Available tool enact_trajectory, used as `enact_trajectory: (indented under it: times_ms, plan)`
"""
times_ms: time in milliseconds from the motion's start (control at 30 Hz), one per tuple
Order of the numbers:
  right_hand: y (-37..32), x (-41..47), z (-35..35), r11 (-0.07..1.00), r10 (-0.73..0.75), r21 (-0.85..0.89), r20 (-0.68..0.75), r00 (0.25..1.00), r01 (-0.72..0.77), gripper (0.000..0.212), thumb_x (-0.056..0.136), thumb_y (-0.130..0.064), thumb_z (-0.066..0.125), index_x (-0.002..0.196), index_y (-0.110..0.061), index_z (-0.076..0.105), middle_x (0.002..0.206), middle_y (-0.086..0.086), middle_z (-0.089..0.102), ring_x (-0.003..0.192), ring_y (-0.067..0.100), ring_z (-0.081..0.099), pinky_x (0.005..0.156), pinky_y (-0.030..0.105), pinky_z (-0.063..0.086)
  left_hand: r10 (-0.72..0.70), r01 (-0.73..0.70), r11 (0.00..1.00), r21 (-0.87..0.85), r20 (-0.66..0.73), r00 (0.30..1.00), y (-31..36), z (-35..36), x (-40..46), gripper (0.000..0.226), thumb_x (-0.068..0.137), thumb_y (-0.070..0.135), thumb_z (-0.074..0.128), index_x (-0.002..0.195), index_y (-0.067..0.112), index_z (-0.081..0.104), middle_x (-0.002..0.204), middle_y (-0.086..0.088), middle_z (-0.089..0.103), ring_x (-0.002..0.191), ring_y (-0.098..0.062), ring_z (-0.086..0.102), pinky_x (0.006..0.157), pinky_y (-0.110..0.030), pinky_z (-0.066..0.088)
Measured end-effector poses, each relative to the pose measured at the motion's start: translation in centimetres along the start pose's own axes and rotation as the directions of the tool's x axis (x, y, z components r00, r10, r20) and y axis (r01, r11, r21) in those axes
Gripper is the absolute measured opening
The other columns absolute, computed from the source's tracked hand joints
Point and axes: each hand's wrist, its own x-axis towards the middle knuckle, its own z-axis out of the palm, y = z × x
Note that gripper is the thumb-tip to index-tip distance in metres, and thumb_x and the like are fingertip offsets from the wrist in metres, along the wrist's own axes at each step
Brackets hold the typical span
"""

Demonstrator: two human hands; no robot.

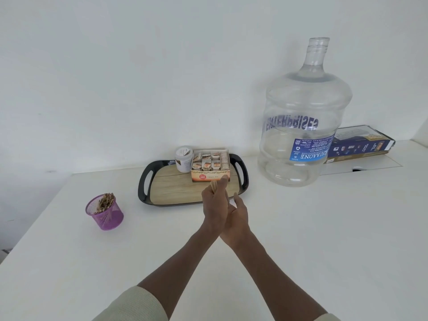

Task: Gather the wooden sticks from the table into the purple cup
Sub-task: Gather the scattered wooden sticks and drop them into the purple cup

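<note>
Now the left hand (214,205) pinches a bundle of wooden sticks (213,185), the right hand (236,213) pressed alongside with straight fingers. Square the ends, then carry them left to the purple cup (105,215), already crowded, and lower them gently.

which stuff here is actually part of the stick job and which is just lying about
Part of the job:
- wooden sticks, a bundle held in the left hand
- purple cup, mesh, already holding sticks
- right hand, beside the left

Just lying about:
- black tray
- tea box and white jar on the tray
- water jug
- dark blue box behind the jug
</note>
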Motion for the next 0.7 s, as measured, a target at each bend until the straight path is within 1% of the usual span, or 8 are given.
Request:
enact_trajectory:
  times_ms: [100, 200, 267, 400, 500, 567, 600, 700]
  plan:
    - [0.6, -0.2, -0.1, 0.999, -0.013, -0.037, -0.076, 0.997, 0.011, 0.056, 0.101, -0.051, 0.031, 0.103, -0.009, 0.068, 0.097, 0.013, 0.075, 0.083, 0.027, 0.075, 0.078, 0.038, 0.050, 0.035, -0.035, 0.999, -0.014, -0.002, 0.999, 0.4, 0.0, 0.1, 0.047, 0.091, 0.027, 0.065, 0.053, 0.012, 0.042, 0.050, -0.005, 0.033, 0.045, -0.015, 0.030, 0.049, -0.027, 0.032]
    - [0.7, 0.1, 0.2, 0.999, -0.044, -0.005, -0.121, 0.992, 0.044, 0.054, 0.099, -0.050, 0.036, 0.083, -0.009, 0.067, 0.079, 0.010, 0.071, 0.074, 0.026, 0.073, 0.076, 0.037, 0.049, 0.037, -0.037, 0.999, 0.006, 0.032, 0.999, 0.1, -0.3, -0.1, 0.047, 0.089, 0.027, 0.068, 0.054, 0.009, 0.042, 0.049, -0.006, 0.037, 0.047, -0.019, 0.035, 0.053, -0.031, 0.035]
    - [0.8, 0.3, 0.7, 0.997, -0.077, -0.031, -0.112, 0.991, 0.074, 0.052, 0.098, -0.049, 0.038, 0.080, -0.009, 0.067, 0.079, 0.007, 0.070, 0.077, 0.023, 0.072, 0.078, 0.035, 0.049, -0.012, 0.010, 0.999, 0.042, 0.036, 0.999, -0.3, -0.7, -0.3, 0.047, 0.087, 0.028, 0.069, 0.051, 0.014, 0.042, 0.048, -0.004, 0.038, 0.049, -0.018, 0.037, 0.058, -0.033, 0.040]
    - [1.2, 0.6, 1.2, 0.986, -0.073, -0.155, -0.044, 0.996, 0.065, 0.043, 0.099, -0.044, 0.042, 0.080, -0.014, 0.067, 0.074, 0.001, 0.064, 0.076, 0.015, 0.067, 0.076, 0.029, 0.048, -0.074, 0.073, 0.994, 0.082, 0.014, 0.997, -1.1, -1.4, -0.4, 0.048, 0.084, 0.027, 0.067, 0.048, 0.019, 0.035, 0.047, 0.000, 0.030, 0.048, -0.015, 0.031, 0.062, -0.033, 0.040]
    - [1.5, 0.2, 1.4, 0.954, -0.087, -0.288, -0.016, 0.996, 0.079, 0.031, 0.096, -0.033, 0.049, 0.081, -0.012, 0.066, 0.074, 0.002, 0.063, 0.076, 0.016, 0.065, 0.076, 0.030, 0.049, -0.050, 0.050, 0.991, 0.124, 0.001, 0.999, -1.1, -2.2, -0.1, 0.037, 0.078, 0.024, 0.064, 0.052, 0.015, 0.040, 0.052, -0.004, 0.033, 0.055, -0.020, 0.033, 0.060, -0.035, 0.037]
    - [1.3, 0.4, 1.1, 0.858, -0.243, -0.479, -0.063, 0.968, 0.185, 0.024, 0.095, -0.025, 0.053, 0.087, -0.008, 0.069, 0.079, 0.006, 0.068, 0.083, 0.021, 0.068, 0.078, 0.033, 0.052, -0.003, 0.002, 0.986, 0.169, 0.006, 1.000, -1.2, -3.1, 0.1, 0.034, 0.079, 0.016, 0.061, 0.052, 0.014, 0.041, 0.051, -0.004, 0.038, 0.055, -0.020, 0.038, 0.056, -0.033, 0.038]
    - [1.1, 0.6, 1.0, 0.769, -0.333, -0.597, -0.068, 0.941, 0.229, 0.028, 0.096, -0.025, 0.051, 0.088, -0.006, 0.070, 0.082, 0.007, 0.072, 0.087, 0.023, 0.069, 0.078, 0.035, 0.054, 0.019, -0.019, 0.981, 0.192, 0.005, 1.000, -1.5, -3.6, 0.2, 0.037, 0.081, 0.012, 0.060, 0.050, 0.014, 0.041, 0.049, -0.001, 0.039, 0.053, -0.016, 0.040, 0.053, -0.030, 0.039]
    - [0.7, 0.8, 1.7, 0.369, -0.526, -0.880, 0.068, 0.848, 0.299, 0.035, 0.097, -0.029, 0.048, 0.085, -0.011, 0.076, 0.085, 0.004, 0.076, 0.088, 0.023, 0.072, 0.085, 0.042, 0.058, 0.093, -0.086, 0.948, 0.307, -0.010, 0.996, -2.2, -5.2, 0.5, 0.042, 0.086, 0.006, 0.060, 0.051, 0.011, 0.038, 0.045, 0.005, 0.033, 0.046, -0.010, 0.029, 0.043, -0.024, 0.029]
